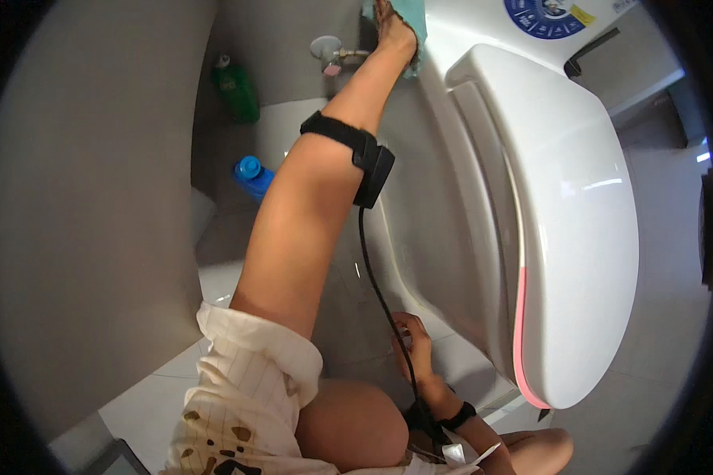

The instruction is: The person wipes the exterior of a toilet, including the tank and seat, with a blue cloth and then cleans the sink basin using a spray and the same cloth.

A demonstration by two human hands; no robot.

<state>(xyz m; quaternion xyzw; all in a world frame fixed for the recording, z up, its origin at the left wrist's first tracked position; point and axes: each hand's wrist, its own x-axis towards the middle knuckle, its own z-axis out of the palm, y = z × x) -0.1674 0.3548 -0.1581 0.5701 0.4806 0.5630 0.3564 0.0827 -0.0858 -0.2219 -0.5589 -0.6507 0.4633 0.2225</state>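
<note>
My left arm stretches far forward along the toilet's left side. At its end my left hand (394, 30) grips a teal cloth (409, 16) against the back of the white toilet (570, 190), beside the wall valve. Part of that hand is cut off by the upper edge. Low down, near the toilet's base, my right hand (414, 344) has its fingers curled in. A black cable passes in front of it, and whatever may be inside the fingers is hidden. The toilet lid is down, with a pink strip (523, 332) along the seat's edge.
A green bottle (236, 91) and a blue bottle (252, 176) stand on the floor left of my arm. A round metal valve (326, 49) sticks out of the wall. The black cable (379, 285) hangs from a strapped black device (375, 174). A grey panel (95, 198) rises at left.
</note>
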